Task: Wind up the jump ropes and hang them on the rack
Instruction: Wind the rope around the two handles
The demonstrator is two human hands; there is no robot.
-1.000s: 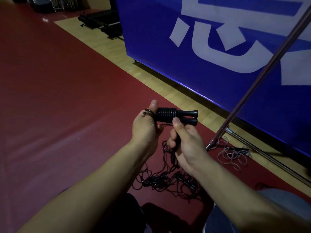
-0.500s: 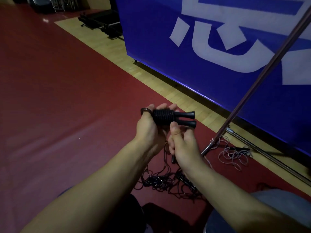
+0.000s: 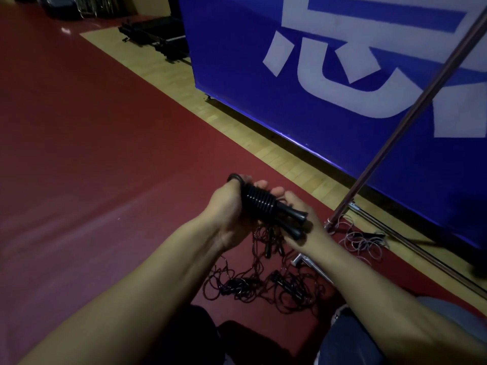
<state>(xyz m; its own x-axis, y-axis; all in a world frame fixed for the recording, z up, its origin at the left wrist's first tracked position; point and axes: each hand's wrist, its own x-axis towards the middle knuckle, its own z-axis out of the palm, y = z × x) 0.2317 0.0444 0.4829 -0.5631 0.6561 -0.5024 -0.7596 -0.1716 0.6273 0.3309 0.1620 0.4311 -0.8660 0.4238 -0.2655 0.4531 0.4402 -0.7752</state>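
A black jump rope [image 3: 263, 202] is wound in tight coils around its two handles, whose ends stick out to the lower right. My left hand [image 3: 232, 214] grips the coiled bundle, fingers curled round its far side, with a small loop of rope at the thumb end. My right hand [image 3: 303, 219] lies under the handle ends, its fingers reaching toward the bundle; its grip is partly hidden. Below my hands, a tangle of dark jump ropes [image 3: 266, 280] lies on the red floor. The metal rack pole [image 3: 411, 114] slants up at the right.
A pale rope [image 3: 361, 241] lies in loops by the rack's foot [image 3: 333, 225]. A rack base bar [image 3: 421, 251] runs along the floor to the right. A blue banner board [image 3: 342, 75] stands behind. Dark equipment [image 3: 155, 38] sits at the back. My knees are at the bottom.
The wound bundle has tilted, its handle ends swinging down to the right. My right hand has moved from pinching in front of it to lying under the handle ends.
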